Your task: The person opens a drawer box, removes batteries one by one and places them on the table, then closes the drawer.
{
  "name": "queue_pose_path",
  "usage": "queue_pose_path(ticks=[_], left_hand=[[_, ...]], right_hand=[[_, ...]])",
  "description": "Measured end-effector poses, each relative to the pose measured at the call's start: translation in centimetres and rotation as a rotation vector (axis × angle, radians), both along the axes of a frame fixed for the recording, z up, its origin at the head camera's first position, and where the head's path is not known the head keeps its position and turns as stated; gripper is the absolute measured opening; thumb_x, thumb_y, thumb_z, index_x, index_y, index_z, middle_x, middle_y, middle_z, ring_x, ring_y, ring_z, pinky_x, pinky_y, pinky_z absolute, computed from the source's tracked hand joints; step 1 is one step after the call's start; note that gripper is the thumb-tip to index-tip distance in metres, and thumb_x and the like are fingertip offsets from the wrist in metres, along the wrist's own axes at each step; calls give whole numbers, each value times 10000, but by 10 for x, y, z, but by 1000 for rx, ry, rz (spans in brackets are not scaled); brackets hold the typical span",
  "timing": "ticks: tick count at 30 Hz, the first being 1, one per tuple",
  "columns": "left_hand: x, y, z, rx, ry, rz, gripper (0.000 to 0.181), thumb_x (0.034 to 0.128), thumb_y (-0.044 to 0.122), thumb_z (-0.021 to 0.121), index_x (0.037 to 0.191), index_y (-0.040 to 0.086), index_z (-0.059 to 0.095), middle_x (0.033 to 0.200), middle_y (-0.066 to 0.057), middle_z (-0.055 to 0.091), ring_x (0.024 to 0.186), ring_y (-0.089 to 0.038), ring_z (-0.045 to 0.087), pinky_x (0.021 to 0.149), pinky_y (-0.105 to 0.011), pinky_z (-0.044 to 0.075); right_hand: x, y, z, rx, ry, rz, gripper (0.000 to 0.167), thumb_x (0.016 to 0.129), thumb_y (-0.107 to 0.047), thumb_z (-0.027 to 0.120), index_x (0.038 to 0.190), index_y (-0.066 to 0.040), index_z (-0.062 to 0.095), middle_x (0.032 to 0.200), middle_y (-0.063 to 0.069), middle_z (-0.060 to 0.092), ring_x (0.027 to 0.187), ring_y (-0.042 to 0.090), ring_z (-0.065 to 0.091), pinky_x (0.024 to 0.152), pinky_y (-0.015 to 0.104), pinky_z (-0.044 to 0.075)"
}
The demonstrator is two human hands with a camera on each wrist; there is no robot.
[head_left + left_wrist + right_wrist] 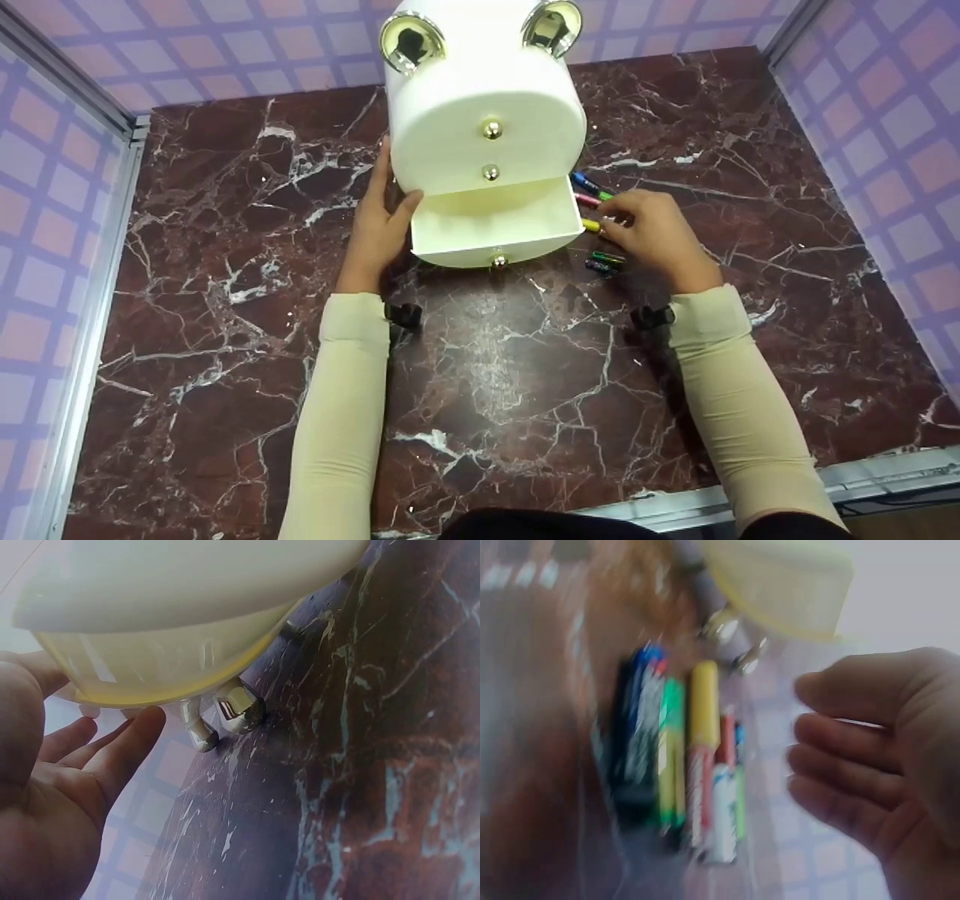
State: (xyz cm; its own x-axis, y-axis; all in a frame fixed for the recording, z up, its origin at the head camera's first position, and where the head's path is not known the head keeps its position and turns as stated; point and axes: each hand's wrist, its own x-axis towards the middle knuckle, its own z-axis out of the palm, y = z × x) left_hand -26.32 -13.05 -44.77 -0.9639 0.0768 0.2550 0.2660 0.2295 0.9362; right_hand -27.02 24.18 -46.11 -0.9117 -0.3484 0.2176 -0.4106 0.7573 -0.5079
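A white rounded cabinet point(450, 142) with gold knobs stands at the back of the table. Its bottom drawer point(472, 244) is pulled out towards me. My left hand point(379, 225) rests against the cabinet's left side, thumb by the drawer's corner and fingers extended. Close to the drawer's right side, my right hand point(656, 229) hovers over several markers with its fingers loosely bent. In the right wrist view a yellow-capped marker point(703, 705), a green-and-yellow marker point(670, 742) and a dark, blue-ended marker point(639, 727) lie side by side, apart from the fingertips.
Two gold mirrored domes point(411, 43) stick up from the cabinet's top. Dark red marbled stone covers the table point(225, 360). Checkered walls point(45, 262) enclose it at the back and both sides. A metal edge point(892, 469) runs along the front right.
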Motion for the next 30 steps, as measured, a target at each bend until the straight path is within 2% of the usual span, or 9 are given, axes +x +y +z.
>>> queue_pose_path(ticks=[3, 7, 10, 13, 20, 24, 26, 30], left_hand=[[0, 0, 0, 25, 0, -4, 759, 944, 62, 596, 1545, 48, 132, 1593, -175, 236, 1450, -288, 309, 1187, -289, 291], [0, 1, -2, 39, -4, 3, 751, 950, 78, 592, 1548, 68, 137, 1589, -166, 257, 1445, -273, 325, 1178, -262, 300], [-1, 0, -5, 45, -6, 2, 753, 954, 94, 588, 1553, 90, 131, 1596, -147, 249, 1447, -255, 325, 1175, -253, 303], [-2, 0, -6, 52, -12, 1, 752, 958, 101, 584, 1556, 106, 129, 1602, -138, 240, 1445, -249, 329, 1171, -249, 310], [-1, 0, -6, 44, -35, 16, 758, 955, 107, 593, 1557, 118, 134, 1604, -133, 232, 1444, -261, 330, 1169, -243, 310], [0, 1, -4, 9, -46, 29, 752, 956, 131, 597, 1557, 130, 144, 1602, -128, 242, 1440, -272, 336, 1164, -245, 319], [1, 1, -2, -6, -49, 36, 753, 955, 142, 601, 1557, 138, 148, 1601, -121, 248, 1441, -270, 334, 1167, -253, 318], [2, 1, -1, 2, -56, 35, 754, 953, 147, 604, 1558, 148, 154, 1603, -109, 247, 1445, -267, 327, 1170, -260, 315]], right_hand=[[11, -12, 7, -106, 159, -22, 127, 868, -104, 693, 948, -13, 734, 901, 132, 708, 781, 255, 656, 704, 402, 562], [26, -31, 8, -220, 353, -15, 92, 850, -83, 709, 905, -11, 719, 828, 135, 686, 714, 216, 630, 650, 314, 558], [35, -46, 3, -336, 431, -31, 72, 822, -50, 720, 885, -15, 716, 819, 123, 685, 698, 197, 629, 650, 244, 554], [43, -59, -3, -465, 456, -62, 87, 796, -6, 729, 883, -13, 718, 837, 113, 693, 700, 201, 634, 673, 201, 547], [62, -82, -12, -737, 369, -117, 139, 747, 119, 735, 871, 70, 696, 871, 190, 685, 771, 184, 641, 703, 263, 582], [76, -96, -14, -826, 290, -155, 139, 751, 135, 721, 880, 111, 677, 899, 222, 678, 863, 141, 631, 784, 259, 571], [79, -101, -20, -881, 206, -184, 151, 770, 111, 723, 912, 114, 674, 901, 197, 680, 862, 120, 629, 797, 242, 560], [80, -112, -37, -1047, -24, -271, 193, 799, 41, 739, 969, 101, 669, 877, 97, 690, 788, 108, 649, 749, 250, 570]])
